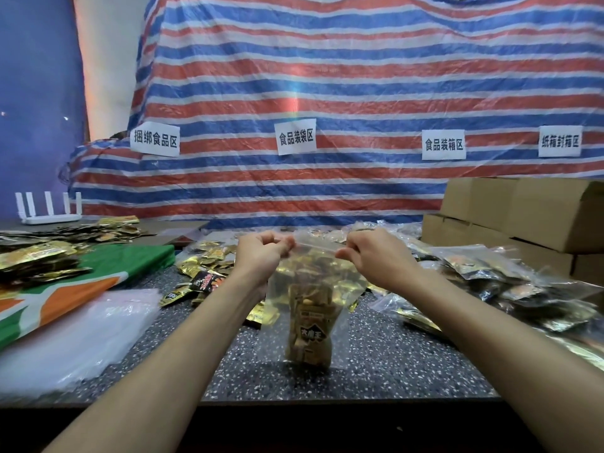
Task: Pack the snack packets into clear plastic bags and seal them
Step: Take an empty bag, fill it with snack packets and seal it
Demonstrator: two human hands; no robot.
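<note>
You held the clear plastic bag (310,289) upright over the middle of the speckled table (376,364). Whether its bottom touched the surface or hung just above it could not be told. Your left hand (261,253) pinched the bag's top edge near its left corner, with the fingers curled in. Your right hand (372,256) pinched the same edge near the right corner. The strip between them ran straight, but the plastic was too faint to show whether it was closed.

The snack packets (310,325) inside showed as a gold stack, and only the lowest front carried readable print, dulled by the film. Your left wrist hid part of the loose packets (209,259) behind it. The filled bags (490,279) on the right ran out of view, and the cardboard boxes (523,217) were cut off at the frame edge. At the left, a stack of empty bags (75,335) was a pale blur.
</note>
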